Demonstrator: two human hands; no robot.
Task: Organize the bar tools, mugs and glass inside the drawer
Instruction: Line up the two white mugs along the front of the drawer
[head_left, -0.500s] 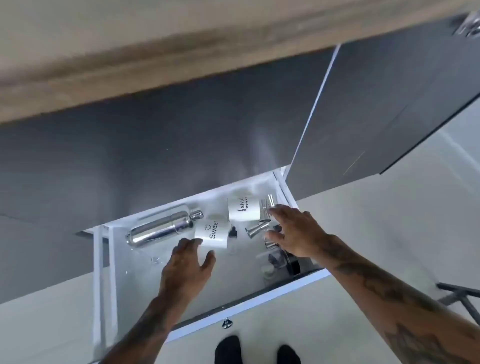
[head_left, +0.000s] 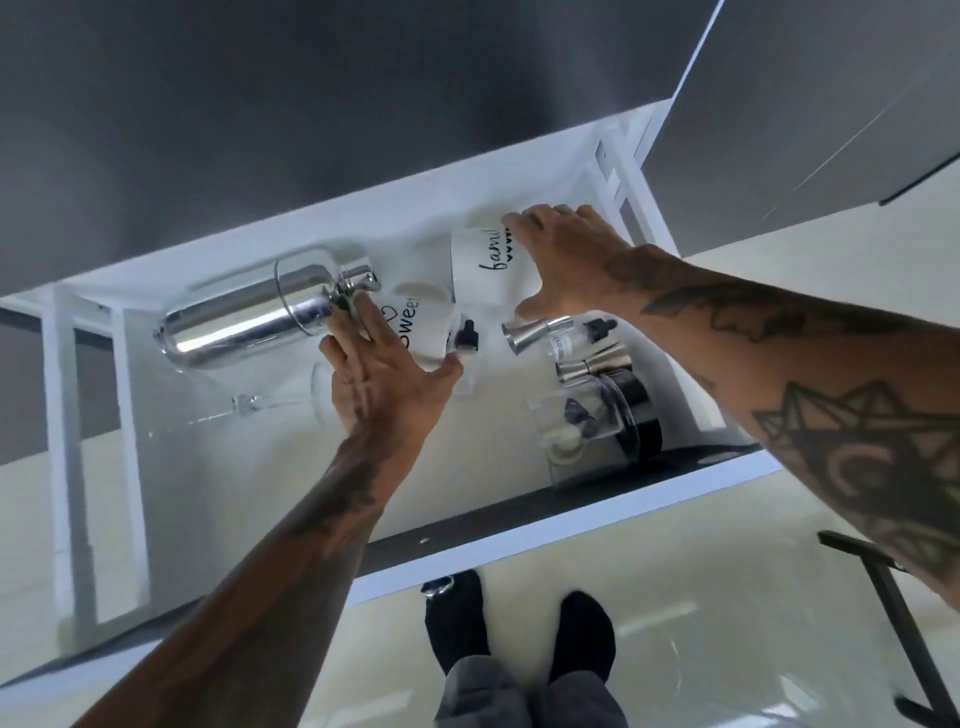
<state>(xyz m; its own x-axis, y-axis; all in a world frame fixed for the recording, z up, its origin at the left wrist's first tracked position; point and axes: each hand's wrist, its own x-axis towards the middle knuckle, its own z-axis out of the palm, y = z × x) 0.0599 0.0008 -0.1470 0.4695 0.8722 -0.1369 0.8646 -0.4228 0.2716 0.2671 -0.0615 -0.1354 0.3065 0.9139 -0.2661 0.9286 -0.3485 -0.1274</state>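
The white drawer (head_left: 519, 540) stands pulled out below me. At its back lies a steel shaker (head_left: 244, 322) on its side. My left hand (head_left: 384, 379) wraps a white mug lettered "Sweet" (head_left: 415, 322), lying next to the shaker's cap. My right hand (head_left: 561, 260) grips a second white mug with black lettering (head_left: 485, 270) at the back right. A clear stemmed glass (head_left: 270, 402) lies on the drawer floor under my left wrist. Steel jiggers (head_left: 524, 332) and dropper bottles (head_left: 597, 332) lie right of the mugs.
A clear container and a black-banded jar (head_left: 618, 415) crowd the drawer's right front corner. Dark cabinet fronts (head_left: 260, 130) rise behind the drawer. My feet (head_left: 519, 639) stand on the pale floor, and a black metal frame (head_left: 893, 587) sits at the lower right.
The view has closed in on the drawer. My left hand moved forward onto the "Sweet" mug, and my right hand shifted from the jiggers up to the lettered mug at the back.
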